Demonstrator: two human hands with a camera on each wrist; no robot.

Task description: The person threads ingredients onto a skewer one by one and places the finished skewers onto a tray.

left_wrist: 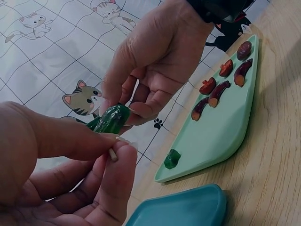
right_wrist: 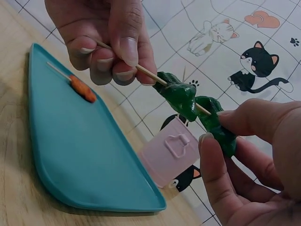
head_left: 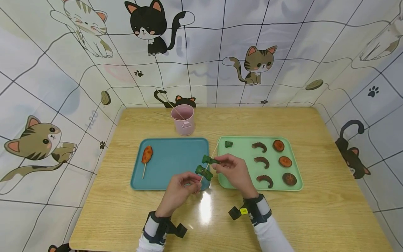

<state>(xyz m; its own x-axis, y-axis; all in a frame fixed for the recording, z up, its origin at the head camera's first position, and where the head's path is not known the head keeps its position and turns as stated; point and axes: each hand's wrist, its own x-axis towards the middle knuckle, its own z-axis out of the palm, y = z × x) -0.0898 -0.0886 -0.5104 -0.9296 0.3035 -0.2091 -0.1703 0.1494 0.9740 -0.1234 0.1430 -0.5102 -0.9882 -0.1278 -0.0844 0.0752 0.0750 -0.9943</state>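
Pinching thin wooden skewer (right_wrist: 141, 70) in left hand (head_left: 179, 190); right hand (head_left: 234, 171) gripping upper green pepper chunk (right_wrist: 218, 127), pink cup (right_wrist: 169, 153) showing lower centre behind.

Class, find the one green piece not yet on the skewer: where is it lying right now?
In the head view the loose green piece lies in the far left corner of the light green tray, left of the brown curved pieces and beyond the right hand.
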